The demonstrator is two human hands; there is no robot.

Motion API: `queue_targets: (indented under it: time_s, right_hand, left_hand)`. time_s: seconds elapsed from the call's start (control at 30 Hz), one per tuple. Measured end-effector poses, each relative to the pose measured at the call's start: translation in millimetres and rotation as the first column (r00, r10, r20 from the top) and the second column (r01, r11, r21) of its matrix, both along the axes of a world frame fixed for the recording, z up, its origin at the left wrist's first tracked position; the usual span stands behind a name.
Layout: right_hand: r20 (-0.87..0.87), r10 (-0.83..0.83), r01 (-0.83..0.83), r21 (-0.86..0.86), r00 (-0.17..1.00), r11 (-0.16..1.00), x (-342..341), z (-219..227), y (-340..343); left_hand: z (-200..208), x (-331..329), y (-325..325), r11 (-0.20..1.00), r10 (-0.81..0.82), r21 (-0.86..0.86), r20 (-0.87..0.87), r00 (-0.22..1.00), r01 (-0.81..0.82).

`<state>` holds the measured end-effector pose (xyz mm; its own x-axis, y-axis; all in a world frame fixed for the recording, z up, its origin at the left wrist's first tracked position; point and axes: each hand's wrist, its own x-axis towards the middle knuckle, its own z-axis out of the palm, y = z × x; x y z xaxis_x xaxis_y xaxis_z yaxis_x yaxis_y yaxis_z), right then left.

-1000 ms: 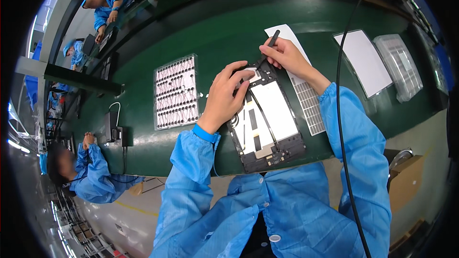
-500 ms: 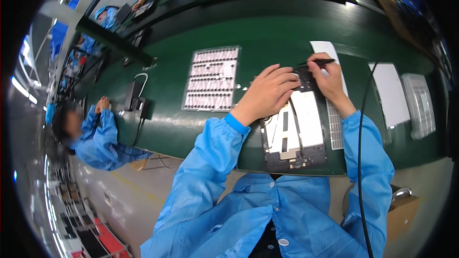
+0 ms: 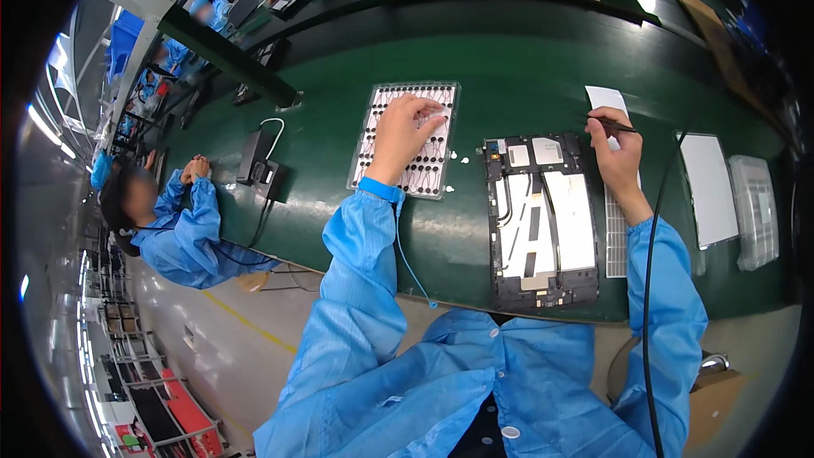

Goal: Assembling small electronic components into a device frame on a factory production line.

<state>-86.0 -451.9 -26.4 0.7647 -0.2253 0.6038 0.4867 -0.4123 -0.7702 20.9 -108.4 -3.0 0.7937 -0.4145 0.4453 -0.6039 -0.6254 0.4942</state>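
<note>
My left hand (image 3: 405,137) is over a clear tray (image 3: 363,171) holding rows of small round black parts with thin wires on a pale pinkish backing. Its thumb and fingertips come together in a pinch at the tray's right side; anything between them is too small to make out. In my right hand (image 3: 616,153) are slim black tweezers (image 3: 623,127), held above a white sheet. Between both hands lies an opened tablet-like device (image 3: 570,212), its inside facing up, with silvery plates, black strips and a dark frame. A blue wrist strap (image 3: 381,190) with a thin cord circles my left wrist.
A gridded white sheet (image 3: 616,237) lies right of the device. Farther right are a white panel (image 3: 710,187) and a clear plastic case (image 3: 754,212). A black cable (image 3: 649,288) hangs over my right forearm. Black adapters (image 3: 259,161) and a seated person (image 3: 182,229) are at left.
My left hand has left the device's upper edge and moved left onto the tray. My right hand has drawn back rightward with the tweezers, uncovering the top of the device. The view has shifted somewhat.
</note>
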Motion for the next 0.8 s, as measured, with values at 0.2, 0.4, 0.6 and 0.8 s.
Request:
queue_targets:
  time_s: [0.2,0.4,0.6,0.8]
  right_hand:
    - [-0.025,0.018,-0.018,0.0,1.0,1.0,0,0,-1]
    - [0.008,0.034,-0.033,-0.064,0.999,0.997,-6,6,8]
    - [-0.092,0.202,-0.199,0.041,0.975,0.979,-8,50,45]
    - [-0.128,0.107,-0.16,-0.547,0.986,0.822,53,55,135]
  left_hand:
    - [1,0,-4,0.995,-0.088,0.052,0.091,0.992,0.084]
    - [3,-1,8,0.989,-0.108,0.133,0.302,0.947,0.07]
    - [21,-9,1,0.994,-0.062,-0.075,0.185,0.981,0.077]
    - [19,-15,2,0.975,-0.087,-0.185,0.178,0.98,0.12]
